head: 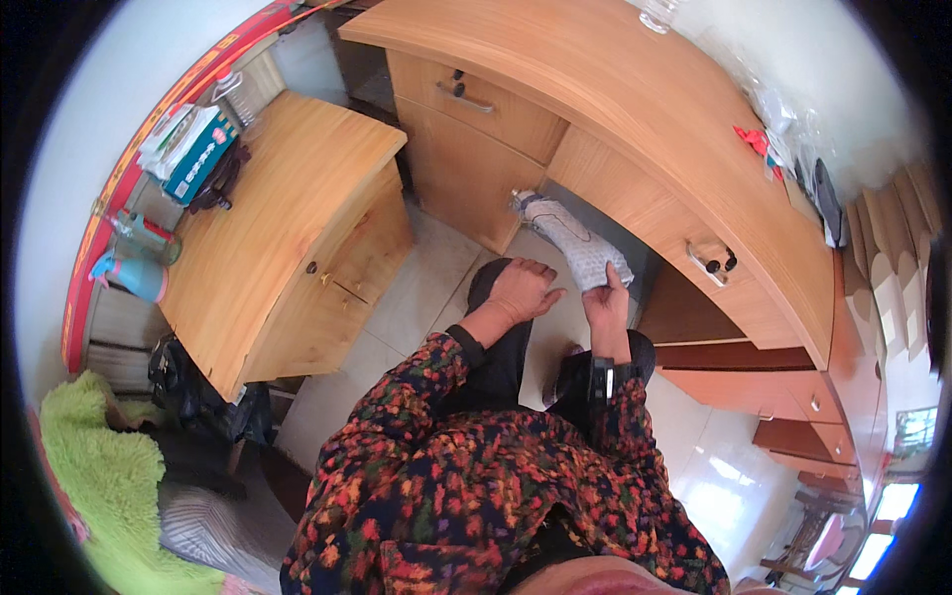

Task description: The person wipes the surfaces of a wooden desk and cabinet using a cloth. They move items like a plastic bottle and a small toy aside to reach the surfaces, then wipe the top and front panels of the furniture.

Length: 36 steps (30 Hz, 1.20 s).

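Observation:
My right hand [608,305] grips the near end of a long, soft-looking bundle [576,236] in a pale grey, bumpy-textured covering. The thumb lies along its upper face. A thin dark cord or line curves over the bundle, and its narrower far end is darker and points at the desk's lower drawer front. What is inside the covering is hidden. My left hand [522,288] hovers at or rests on my left knee, a little left of the bundle. Its fingers are loosely curled, thumb apart, and nothing shows in it.
A long wooden desk [595,67] with drawers curves ahead and right. At left stands a low wooden cabinet [290,171] bearing a blue box [199,160], a spray bottle [137,277] and plastic bottles. A green fluffy cover [111,483] lies lower left. Cardboard [889,253] stands at right.

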{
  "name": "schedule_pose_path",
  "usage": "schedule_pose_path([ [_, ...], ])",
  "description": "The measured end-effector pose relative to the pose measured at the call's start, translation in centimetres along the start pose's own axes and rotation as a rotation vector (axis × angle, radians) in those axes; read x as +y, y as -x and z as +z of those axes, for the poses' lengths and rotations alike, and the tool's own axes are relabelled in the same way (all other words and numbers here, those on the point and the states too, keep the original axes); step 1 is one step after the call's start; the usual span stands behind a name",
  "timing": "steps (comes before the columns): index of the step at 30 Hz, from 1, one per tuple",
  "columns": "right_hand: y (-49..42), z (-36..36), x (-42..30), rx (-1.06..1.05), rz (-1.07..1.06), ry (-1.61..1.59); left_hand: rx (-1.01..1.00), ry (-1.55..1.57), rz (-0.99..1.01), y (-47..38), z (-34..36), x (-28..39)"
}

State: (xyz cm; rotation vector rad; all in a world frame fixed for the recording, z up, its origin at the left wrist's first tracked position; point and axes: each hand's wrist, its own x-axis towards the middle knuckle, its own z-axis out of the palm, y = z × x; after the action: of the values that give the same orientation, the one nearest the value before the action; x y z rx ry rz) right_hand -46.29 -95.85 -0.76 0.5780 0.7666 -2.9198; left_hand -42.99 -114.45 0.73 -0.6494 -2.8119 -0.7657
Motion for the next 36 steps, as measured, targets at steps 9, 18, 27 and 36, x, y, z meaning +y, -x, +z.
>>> schedule_pose_path([
  [9, 4.9, 3.0, 2.0, -0.112, 0.252, 0.152, 0.124, 0.906, 0.005, -0.1, 0.3, 2.3],
  [18, 7.4, 6.1, 4.1, -0.287, 0.264, 0.607, 0.778, 0.906, -0.600, -2.3, -2.2, -0.6],
  [27, 11.9, 13.8, -10.6, -0.391, -1.072, 1.682, 0.824, 0.532, -0.361, -11.0, -3.1, -5.8],
  [36, 6.7, 18.3, -21.3, -0.478, -1.084, 2.487, 1.156, 0.380, -0.431, -14.5, -1.6, -12.4],
])
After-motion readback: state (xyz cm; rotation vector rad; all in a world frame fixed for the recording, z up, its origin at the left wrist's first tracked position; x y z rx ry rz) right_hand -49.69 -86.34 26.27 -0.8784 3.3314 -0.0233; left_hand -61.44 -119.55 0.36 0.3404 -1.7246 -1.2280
